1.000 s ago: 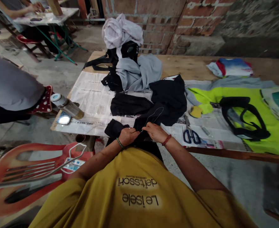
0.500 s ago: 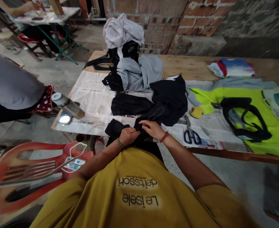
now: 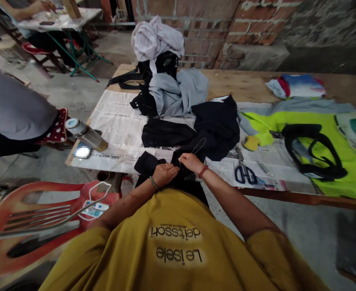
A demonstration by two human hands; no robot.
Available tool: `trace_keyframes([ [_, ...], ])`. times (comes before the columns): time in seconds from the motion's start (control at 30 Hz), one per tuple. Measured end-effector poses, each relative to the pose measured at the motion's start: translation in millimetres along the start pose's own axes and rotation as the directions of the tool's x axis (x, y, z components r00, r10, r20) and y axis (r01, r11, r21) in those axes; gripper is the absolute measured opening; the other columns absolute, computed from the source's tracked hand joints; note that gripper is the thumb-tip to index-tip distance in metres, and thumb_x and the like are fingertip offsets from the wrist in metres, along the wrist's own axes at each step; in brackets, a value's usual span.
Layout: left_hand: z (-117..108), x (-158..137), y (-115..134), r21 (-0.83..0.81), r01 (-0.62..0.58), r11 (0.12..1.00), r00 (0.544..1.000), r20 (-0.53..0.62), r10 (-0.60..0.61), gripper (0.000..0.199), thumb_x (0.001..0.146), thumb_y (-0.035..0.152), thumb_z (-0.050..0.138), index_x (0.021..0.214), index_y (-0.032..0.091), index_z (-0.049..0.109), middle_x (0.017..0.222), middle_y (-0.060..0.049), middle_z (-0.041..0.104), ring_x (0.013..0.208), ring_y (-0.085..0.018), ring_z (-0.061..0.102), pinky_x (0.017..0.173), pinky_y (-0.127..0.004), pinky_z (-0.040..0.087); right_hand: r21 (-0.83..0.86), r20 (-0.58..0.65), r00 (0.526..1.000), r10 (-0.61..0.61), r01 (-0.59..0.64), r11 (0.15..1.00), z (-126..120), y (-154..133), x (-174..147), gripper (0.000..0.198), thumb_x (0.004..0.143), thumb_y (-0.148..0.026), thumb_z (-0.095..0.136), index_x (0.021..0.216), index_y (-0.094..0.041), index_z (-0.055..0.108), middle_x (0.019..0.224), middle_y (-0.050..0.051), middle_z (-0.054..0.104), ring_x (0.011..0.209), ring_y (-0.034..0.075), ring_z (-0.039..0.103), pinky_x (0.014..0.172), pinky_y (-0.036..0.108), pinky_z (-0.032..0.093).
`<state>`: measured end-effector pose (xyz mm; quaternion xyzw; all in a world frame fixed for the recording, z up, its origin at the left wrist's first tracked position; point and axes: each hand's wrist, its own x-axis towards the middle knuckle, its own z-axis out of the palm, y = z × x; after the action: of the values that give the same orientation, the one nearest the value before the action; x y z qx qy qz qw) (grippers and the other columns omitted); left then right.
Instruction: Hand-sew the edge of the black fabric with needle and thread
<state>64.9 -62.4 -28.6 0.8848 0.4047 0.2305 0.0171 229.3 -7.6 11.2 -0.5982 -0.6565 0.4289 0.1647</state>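
Note:
A dark garment [image 3: 216, 133] lies at the table's front edge, part of it bunched between my hands. My left hand [image 3: 165, 173] is closed on the garment's black cloth, with a ring and a green bead bracelet showing. Just right of it, my right hand [image 3: 190, 162] is pinched shut on a pale sewing thread [image 3: 199, 145], which loops up over the cloth. A needle, if there is one in the pinch, is too small to make out. Dark-handled scissors [image 3: 245, 174] lie on newspaper to the right.
Newspaper [image 3: 114, 117] covers much of the wooden table [image 3: 241, 83]. A bottle [image 3: 87, 135] stands at left; grey cloth [image 3: 179, 91] is heaped behind. A neon-yellow garment [image 3: 317, 147] bears a black strap loop [image 3: 314, 176]. A red chair [image 3: 41, 194] stands left; a seated person [image 3: 14, 105] is nearby.
My right hand has shifted slightly left and its fingers have closed into a tighter pinch; the thread loop has moved a little with it. My left hand stays on the cloth.

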Motion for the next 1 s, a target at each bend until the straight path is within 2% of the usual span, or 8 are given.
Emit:
trace_keyframes([
  [0.3, -0.4, 0.4, 2.6, -0.016, 0.047, 0.999, 0.999, 0.010, -0.047, 0.026, 0.092, 0.028, 0.042, 0.092, 0.019, 0.066, 0.072, -0.004, 0.060, 0.060, -0.011, 0.053, 0.056, -0.023, 0.038, 0.206, 0.168, 0.966, 0.195, -0.228, 0.952, 7.0, 3.8, 1.0, 0.017, 0.074, -0.021, 0.047, 0.058, -0.017, 0.049, 0.041, -0.008, 0.035, 0.034, 0.005, 0.028, 0.037, 0.019, 0.020],
  [0.5, 0.6, 2.4, 4.4, -0.021, 0.092, 0.996, 0.994, -0.050, -0.093, 0.025, 0.091, 0.026, 0.043, 0.093, 0.019, 0.066, 0.070, -0.004, 0.060, 0.060, -0.011, 0.054, 0.056, -0.022, 0.040, 0.187, 0.198, 0.974, 0.109, -0.147, 0.971, 5.5, 2.7, -5.4, 0.017, 0.075, -0.023, 0.049, 0.059, -0.016, 0.050, 0.043, -0.008, 0.035, 0.036, 0.003, 0.028, 0.037, 0.017, 0.020],
  [0.67, 1.4, 6.9, -0.4, -0.206, 0.269, 0.941, 0.960, -0.021, -0.279, 0.021, 0.087, 0.023, 0.048, 0.091, 0.018, 0.068, 0.077, -0.004, 0.065, 0.069, -0.012, 0.059, 0.064, -0.022, 0.045, 0.014, 0.234, 0.972, -0.022, 0.019, 1.000, -3.2, -1.5, -6.8, 0.019, 0.078, -0.023, 0.047, 0.065, -0.015, 0.058, 0.051, -0.004, 0.049, 0.041, 0.005, 0.039, 0.042, 0.018, 0.031],
  [0.73, 1.5, 10.3, -5.3, -0.392, 0.396, 0.831, 0.909, 0.039, -0.415, 0.018, 0.083, 0.022, 0.052, 0.088, 0.018, 0.069, 0.082, -0.004, 0.068, 0.075, -0.013, 0.060, 0.071, -0.023, 0.047, -0.039, 0.138, 0.979, -0.152, 0.159, 0.987, -12.6, -2.4, -5.5, 0.021, 0.082, -0.021, 0.043, 0.078, -0.017, 0.064, 0.064, -0.001, 0.058, 0.048, 0.007, 0.047, 0.051, 0.020, 0.040],
  [0.77, 1.4, 12.1, -8.3, -0.488, 0.461, 0.741, 0.872, 0.097, -0.479, 0.016, 0.081, 0.023, 0.055, 0.086, 0.017, 0.069, 0.082, -0.003, 0.068, 0.077, -0.013, 0.061, 0.072, -0.023, 0.047, -0.072, 0.025, 0.969, -0.245, 0.246, 0.967, -17.9, -2.2, -5.4, 0.023, 0.083, -0.021, 0.042, 0.086, -0.018, 0.065, 0.072, 0.001, 0.061, 0.055, 0.009, 0.051, 0.058, 0.022, 0.043],
  [0.83, 1.1, 15.4, -14.2, -0.628, 0.583, 0.515, 0.780, 0.254, -0.572, 0.016, 0.076, 0.027, 0.060, 0.081, 0.015, 0.070, 0.077, -0.002, 0.069, 0.073, -0.014, 0.061, 0.069, -0.023, 0.047, -0.151, -0.261, 0.879, -0.398, 0.370, 0.917, -27.4, -0.1, -8.4, 0.024, 0.085, -0.023, 0.042, 0.095, -0.019, 0.064, 0.086, 0.005, 0.063, 0.070, 0.012, 0.056, 0.070, 0.026, 0.045],
  [0.9, 0.6, 17.9, -19.1, -0.686, 0.666, 0.295, 0.684, 0.402, -0.609, 0.022, 0.071, 0.033, 0.064, 0.078, 0.013, 0.070, 0.069, -0.001, 0.067, 0.064, -0.012, 0.058, 0.062, -0.022, 0.046, -0.193, -0.450, 0.776, -0.441, 0.397, 0.897, -31.5, 4.3, -16.1, 0.022, 0.086, -0.027, 0.044, 0.094, -0.019, 0.063, 0.089, 0.006, 0.062, 0.076, 0.015, 0.056, 0.073, 0.027, 0.045],
  [1.0, 0.0, 20.3, -23.6, -0.712, 0.697, 0.084, 0.606, 0.523, -0.599, 0.033, 0.063, 0.042, 0.069, 0.076, 0.012, 0.070, 0.064, 0.000, 0.064, 0.057, -0.010, 0.054, 0.056, -0.021, 0.043, -0.220, -0.480, 0.741, -0.469, 0.416, 0.882, -22.0, 13.0, -32.4, 0.020, 0.087, -0.029, 0.045, 0.083, -0.019, 0.062, 0.080, 0.005, 0.061, 0.074, 0.015, 0.055, 0.072, 0.027, 0.044],
])
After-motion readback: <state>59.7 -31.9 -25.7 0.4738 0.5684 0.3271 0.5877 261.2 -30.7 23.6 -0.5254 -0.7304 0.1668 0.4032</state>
